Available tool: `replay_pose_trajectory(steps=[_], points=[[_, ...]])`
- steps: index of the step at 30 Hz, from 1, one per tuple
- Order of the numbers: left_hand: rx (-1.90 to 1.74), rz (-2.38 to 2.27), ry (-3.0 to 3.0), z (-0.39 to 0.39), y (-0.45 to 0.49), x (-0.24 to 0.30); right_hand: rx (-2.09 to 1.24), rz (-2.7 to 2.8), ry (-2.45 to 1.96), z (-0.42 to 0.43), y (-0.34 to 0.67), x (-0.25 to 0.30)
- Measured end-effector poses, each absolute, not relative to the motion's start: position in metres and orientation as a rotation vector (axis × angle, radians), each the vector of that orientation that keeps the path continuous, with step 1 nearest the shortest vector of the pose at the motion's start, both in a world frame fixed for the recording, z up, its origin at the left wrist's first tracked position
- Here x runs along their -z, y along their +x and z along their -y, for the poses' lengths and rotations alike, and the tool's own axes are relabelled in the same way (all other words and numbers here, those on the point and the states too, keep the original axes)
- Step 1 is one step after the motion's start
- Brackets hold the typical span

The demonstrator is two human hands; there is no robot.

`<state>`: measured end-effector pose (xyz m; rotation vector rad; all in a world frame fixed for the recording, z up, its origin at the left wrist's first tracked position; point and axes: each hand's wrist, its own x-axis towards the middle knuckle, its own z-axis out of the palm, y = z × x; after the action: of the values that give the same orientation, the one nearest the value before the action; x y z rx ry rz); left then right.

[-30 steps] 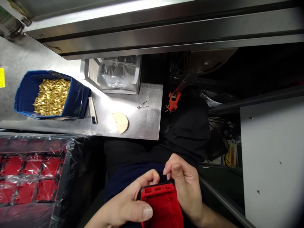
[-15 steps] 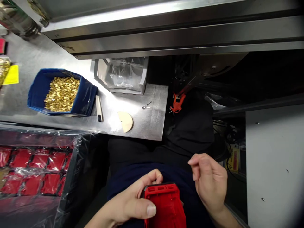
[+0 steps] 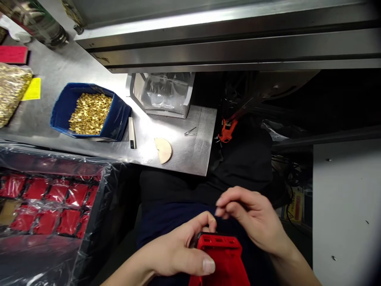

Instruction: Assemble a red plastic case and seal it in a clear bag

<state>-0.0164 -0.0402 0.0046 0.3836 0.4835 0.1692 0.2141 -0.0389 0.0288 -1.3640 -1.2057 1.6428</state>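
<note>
Now the right hand (image 3: 253, 220) is back over the red plastic housing (image 3: 222, 258), fingertips pinched together just above its top edge. Half a second ago that hand was swung out to the right, clear of the part; a second ago it sat on the part's top edge. So it has gone off and come back, and it reads as a return to work at the same top edge. Whether the pinch holds anything can't be told: the fingertips are blurred and nothing shows between them. They look just short of touching the housing, but the gap is hard to judge.

The left hand (image 3: 178, 252) has kept its clamp on the housing through all three frames: thumb flat across the front face, fingers curled round the upper left corner. The part sits low in view, over the person's lap and dark blue clothing, and runs off the bottom edge.

The head has also turned left: the steel bench (image 3: 181, 153) and all on it have slid right in view, and a clear bag of brass pieces (image 3: 12, 93) plus a yellow tag (image 3: 32, 89) now show at far left.

On the bench, well apart from the hands:
- blue bin of brass terminals (image 3: 89, 113)
- clear plastic bin (image 3: 162, 95)
- tan half-disc (image 3: 163, 150)
- small wire clip (image 3: 189, 132)

A tray of red housings under plastic film (image 3: 47, 206) sits lower left
</note>
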Motion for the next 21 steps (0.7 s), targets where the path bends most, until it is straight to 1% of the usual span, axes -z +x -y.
replay_pose_trajectory(steps=[2,3,7,13,21], points=[[-0.192,-0.453,0.401,0.033,-0.011,-0.011,-1.827,1.301,-1.23,0.024,0.203,-0.037],[-0.206,-0.436,0.417,0.029,-0.009,-0.013,-1.864,1.358,-1.17,0.019,0.198,-0.04],[-0.224,-0.424,0.433,0.026,-0.008,-0.016,-1.846,1.505,-1.087,0.015,0.188,-0.041],[-0.205,-0.45,0.337,0.037,-0.014,-0.009,-1.83,1.338,-1.247,0.023,0.188,-0.033],[-0.244,-0.353,0.397,0.032,-0.011,-0.009,-1.955,1.442,-1.149,0.015,0.185,-0.039]])
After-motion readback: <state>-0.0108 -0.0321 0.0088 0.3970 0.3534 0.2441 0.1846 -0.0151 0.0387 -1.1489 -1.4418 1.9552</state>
